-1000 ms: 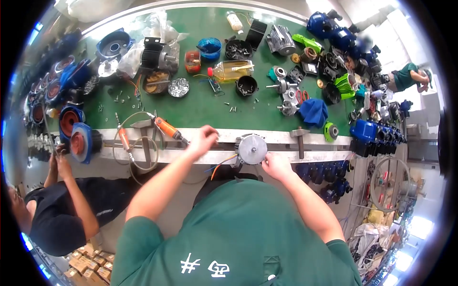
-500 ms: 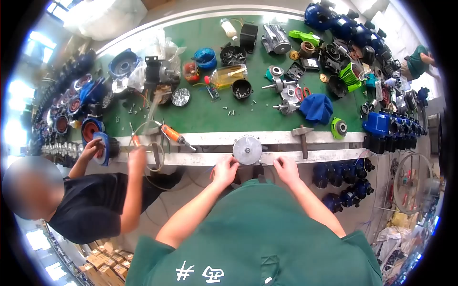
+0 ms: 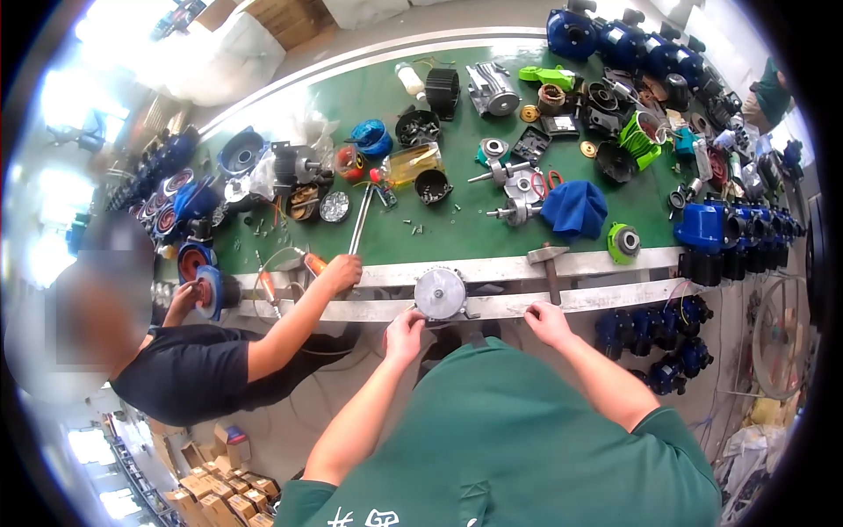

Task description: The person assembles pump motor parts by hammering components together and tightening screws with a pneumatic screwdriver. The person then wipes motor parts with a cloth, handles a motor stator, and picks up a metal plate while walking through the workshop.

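A round grey metal motor part with a small centre hub sits on the pale metal rails at the bench's front edge. At its lower left edge is my left hand, fingers curled together; whatever they may grip is hidden. My right hand is apart from the motor part, over the front rail. Its thumb and fingers are pinched, and anything between them is too small to make out. A hammer lies across the rails just beyond my right hand.
On my left a co-worker's hand holds a long metal tool over the green bench. A blue cloth, a green ring-shaped part, and a bowl of screws lie there. Blue motors line the right side.
My right hand has moved right, away from the motor part and toward the hammer. The co-worker's arm has reached forward with a long metal tool. The whole view has shifted slightly.
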